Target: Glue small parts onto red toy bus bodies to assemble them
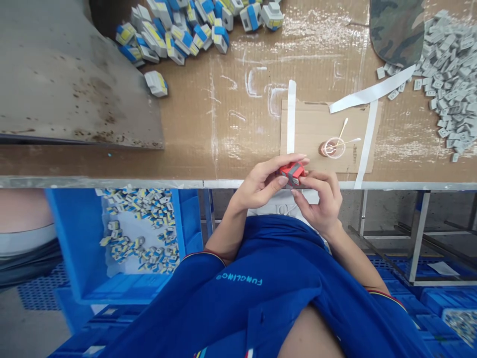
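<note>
A small red piece with a grey band is held between my hands over the table's front edge. My left hand grips it from the left, thumb below and fingers above. The fingertips of my right hand pinch its right side, with the thumb just under it. Behind my right hand, a clear cup with reddish liquid and two cotton swabs stands on a cardboard sheet, which has white tape strips along its sides.
White, blue and yellow blocks are heaped at the back left beside a metal panel. Small grey parts lie at the right near a camouflage cloth. A blue crate of blocks stands below left, near another person's leg.
</note>
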The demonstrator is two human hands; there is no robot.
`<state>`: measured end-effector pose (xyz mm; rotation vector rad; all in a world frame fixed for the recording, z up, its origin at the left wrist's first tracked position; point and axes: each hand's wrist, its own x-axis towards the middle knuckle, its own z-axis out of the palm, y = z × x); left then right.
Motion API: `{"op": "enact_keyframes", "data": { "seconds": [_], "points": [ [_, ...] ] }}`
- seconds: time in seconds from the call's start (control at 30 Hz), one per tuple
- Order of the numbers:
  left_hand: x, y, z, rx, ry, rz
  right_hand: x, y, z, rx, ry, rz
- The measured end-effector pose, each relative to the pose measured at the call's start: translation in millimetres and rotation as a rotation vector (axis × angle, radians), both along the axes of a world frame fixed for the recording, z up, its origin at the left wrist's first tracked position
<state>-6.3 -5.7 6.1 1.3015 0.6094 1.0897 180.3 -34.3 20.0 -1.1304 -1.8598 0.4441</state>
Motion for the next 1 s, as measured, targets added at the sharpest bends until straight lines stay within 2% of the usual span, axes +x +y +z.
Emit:
{"op": "enact_keyframes", "data": {
  "seconds": [0.2,0.43,0.53,0.7,0.8,1.0],
  "points": [
    [2.2,-2.6,-0.1,-0.001,-0.055,0.027,-15.4,-1.1,-4.9,0.049,0.11,-0.05],
    [4.6,-7.8,-1.1,0.003,-0.048,0.072,-20.4,-2.9,8.7,0.059,0.08,-0.085],
    [5.7,-9.7,3.4,0.058,-0.021,0.143,-20.5,-4.8,14.5,0.051,0.087,-0.081],
    [7.9,-11.9,15.3,0.238,0.023,0.244,-20.5,-8.5,19.4,0.02,0.193,-0.013],
    [11.0,-14.9,21.3,0.269,0.072,0.303,-19.4,-10.1,18.6,-0.003,0.227,0.005],
    [17.1,-18.6,25.6,0.307,0.109,0.308,-11.0,-11.0,12.5,0.024,0.246,0.028]
  ]
}}
